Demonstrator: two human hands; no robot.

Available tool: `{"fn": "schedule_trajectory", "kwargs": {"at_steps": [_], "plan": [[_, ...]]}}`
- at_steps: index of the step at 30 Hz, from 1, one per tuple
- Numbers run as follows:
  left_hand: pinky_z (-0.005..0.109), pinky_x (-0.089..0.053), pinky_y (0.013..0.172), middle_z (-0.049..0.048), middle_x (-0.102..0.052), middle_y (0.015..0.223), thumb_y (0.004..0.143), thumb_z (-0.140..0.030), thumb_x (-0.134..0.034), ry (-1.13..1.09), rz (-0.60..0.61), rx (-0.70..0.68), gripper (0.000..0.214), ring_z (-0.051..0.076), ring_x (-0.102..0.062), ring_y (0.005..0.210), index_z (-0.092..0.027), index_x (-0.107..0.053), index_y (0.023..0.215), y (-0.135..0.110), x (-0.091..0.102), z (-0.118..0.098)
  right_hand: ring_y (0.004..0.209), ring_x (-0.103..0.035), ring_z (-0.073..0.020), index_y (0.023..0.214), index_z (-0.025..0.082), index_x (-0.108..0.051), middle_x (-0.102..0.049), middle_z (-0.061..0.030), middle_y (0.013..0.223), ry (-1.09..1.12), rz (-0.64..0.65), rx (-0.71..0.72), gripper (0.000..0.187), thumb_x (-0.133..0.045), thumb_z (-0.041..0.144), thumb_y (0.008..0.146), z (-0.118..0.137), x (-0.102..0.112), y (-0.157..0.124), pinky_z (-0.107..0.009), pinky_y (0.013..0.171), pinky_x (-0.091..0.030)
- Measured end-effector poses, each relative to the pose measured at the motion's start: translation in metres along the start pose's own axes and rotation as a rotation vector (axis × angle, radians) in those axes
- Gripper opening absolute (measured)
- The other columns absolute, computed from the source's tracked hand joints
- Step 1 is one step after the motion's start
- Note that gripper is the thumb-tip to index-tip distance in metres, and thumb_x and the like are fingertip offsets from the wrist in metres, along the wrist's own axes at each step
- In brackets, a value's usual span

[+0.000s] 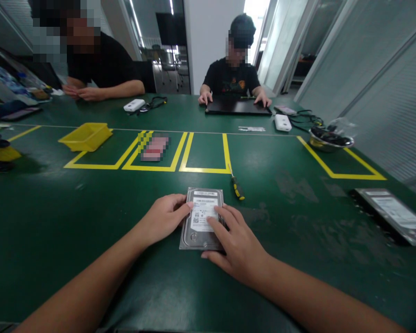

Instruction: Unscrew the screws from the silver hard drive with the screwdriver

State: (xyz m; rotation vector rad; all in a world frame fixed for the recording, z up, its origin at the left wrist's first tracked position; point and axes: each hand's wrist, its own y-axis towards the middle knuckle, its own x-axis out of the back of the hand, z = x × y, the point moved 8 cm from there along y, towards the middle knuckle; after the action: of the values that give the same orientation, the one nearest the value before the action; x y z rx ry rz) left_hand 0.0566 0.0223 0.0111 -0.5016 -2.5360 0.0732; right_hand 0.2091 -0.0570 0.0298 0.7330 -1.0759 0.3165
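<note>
A silver hard drive (204, 235) with a white printed label lies label up in front of me, its long side pointing away from me. My left hand (164, 217) grips its left edge, thumb on top and the other fingers partly hidden behind the side. From the right, my right hand (239, 238) holds the drive, fingertips across the label and thumb by the near right corner. Just beyond the drive, to the right, lies a screwdriver (237, 187) with a yellow and black handle, its tip pointing away.
Farther right rests a second hard drive (395, 215). Yellow tape (208, 170) marks boxes on the green table (152, 296). A yellow bin (86, 137), a pink blurred item (155, 148) and a metal bowl (329, 144) stand beyond. Two people sit opposite; one touches a black panel (237, 106).
</note>
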Motion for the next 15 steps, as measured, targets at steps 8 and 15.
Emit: {"fn": "schedule_trajectory", "kwargs": {"at_steps": [8, 15], "plan": [[0.028, -0.052, 0.053, 0.0035, -0.067, 0.075, 0.09, -0.054, -0.055, -0.017, -0.003, 0.12, 0.041, 0.016, -0.064, 0.057, -0.014, -0.062, 0.094, 0.007, 0.003, 0.019, 0.126, -0.042, -0.0413, 0.126, 0.003, -0.056, -0.051, -0.0286, 0.131, -0.038, 0.011, 0.035, 0.067, -0.074, 0.047, 0.079, 0.002, 0.002, 0.001, -0.06, 0.105, -0.044], [0.026, -0.048, 0.055, 0.0022, -0.068, 0.07, 0.091, -0.052, -0.052, 0.198, -0.066, 0.055, 0.038, 0.017, -0.065, 0.06, -0.017, -0.063, 0.082, 0.004, 0.006, 0.008, 0.127, -0.042, -0.0411, 0.127, 0.001, -0.056, -0.053, -0.0299, 0.129, -0.079, 0.023, 0.066, 0.067, -0.069, 0.048, 0.082, 0.006, 0.001, 0.001, -0.06, 0.105, -0.044]]}}
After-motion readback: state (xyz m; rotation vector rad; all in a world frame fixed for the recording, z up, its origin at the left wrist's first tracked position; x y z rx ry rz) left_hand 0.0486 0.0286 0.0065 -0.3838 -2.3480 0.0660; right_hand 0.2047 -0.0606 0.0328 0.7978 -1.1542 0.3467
